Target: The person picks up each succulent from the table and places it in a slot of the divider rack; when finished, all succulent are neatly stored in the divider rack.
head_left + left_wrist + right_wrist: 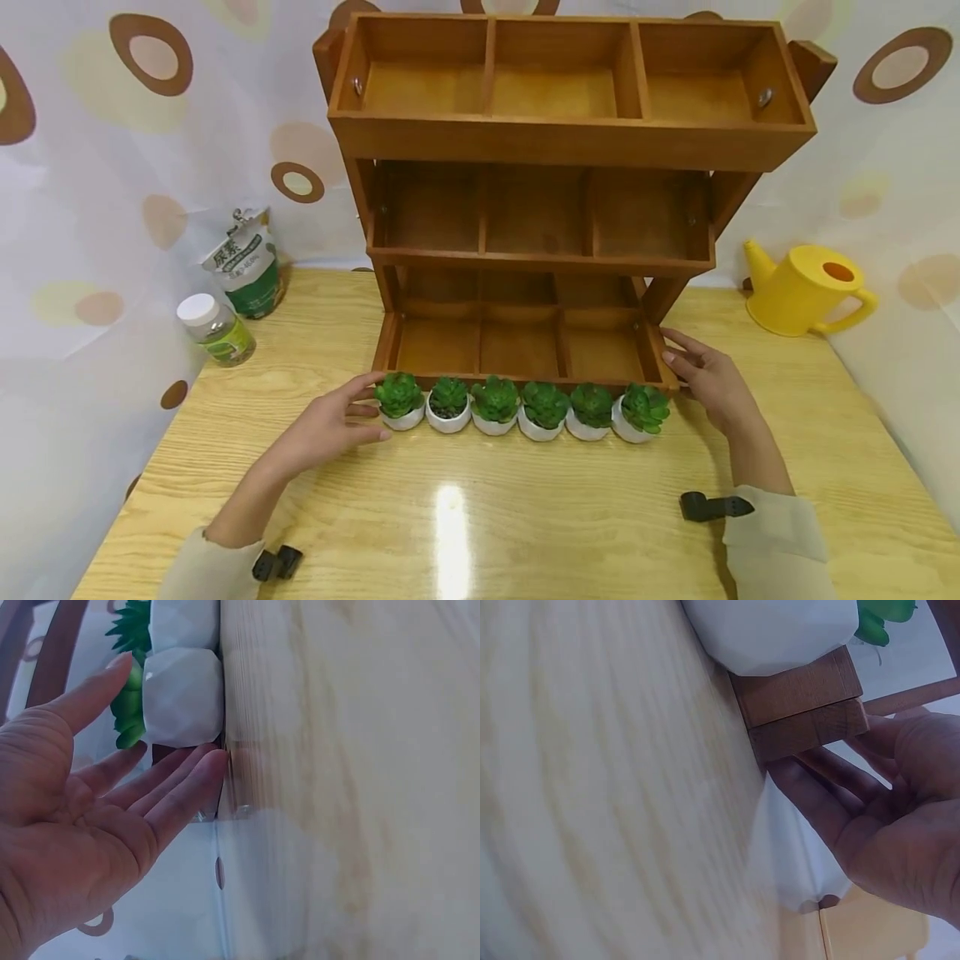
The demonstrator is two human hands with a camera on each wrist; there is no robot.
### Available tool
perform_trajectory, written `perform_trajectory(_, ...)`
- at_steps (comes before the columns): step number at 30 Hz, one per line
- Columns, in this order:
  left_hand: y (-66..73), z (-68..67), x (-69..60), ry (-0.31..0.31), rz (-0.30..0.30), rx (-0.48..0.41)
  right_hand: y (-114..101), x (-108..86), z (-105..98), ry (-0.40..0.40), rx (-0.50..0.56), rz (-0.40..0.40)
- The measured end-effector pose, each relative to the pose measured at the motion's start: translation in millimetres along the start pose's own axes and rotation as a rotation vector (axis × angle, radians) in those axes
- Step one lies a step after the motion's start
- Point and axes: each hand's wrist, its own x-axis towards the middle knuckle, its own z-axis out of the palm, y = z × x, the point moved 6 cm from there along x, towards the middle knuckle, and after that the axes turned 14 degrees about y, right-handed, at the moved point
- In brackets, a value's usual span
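A row of several small green succulents in white faceted pots stands along the front of a three-tier wooden shelf [570, 146]. My left hand [326, 429] is beside the leftmost succulent [398, 395], fingers extended around its left side. In the left wrist view its white pot [184, 697] is near my fingertips [214, 759], with the thumb by the leaves; firm contact cannot be made out. On the other side, my right hand [712, 383] touches the shelf's lower right end, past the rightmost succulent [645, 408]. The right wrist view shows relaxed fingers against the wooden end [810, 727].
Each shelf tier has divided compartments. A yellow watering can [802, 292] stands at the right rear. Left of the shelf are a white-capped jar [217, 329] and a clipped green-and-white bag [251, 267]. A patterned cloth [90, 217] hangs around the wooden table [570, 517].
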Motion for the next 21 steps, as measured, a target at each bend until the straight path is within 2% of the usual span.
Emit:
perform_trajectory(9,7.2,6.9,5.4,0.019,0.037,0.046,1.7,-1.2,1.0,-0.001,-0.013,0.002)
perform_trajectory(17,-1.3,7.3,11.6,0.026,-0.048,0.000,-0.1,-1.7,0.9,-0.003,-0.019,-0.007)
perform_trajectory(21,-1.8,7.5,12.8,0.029,-0.054,0.001,1.2,-3.2,1.0,-0.001,-0.017,-0.002)
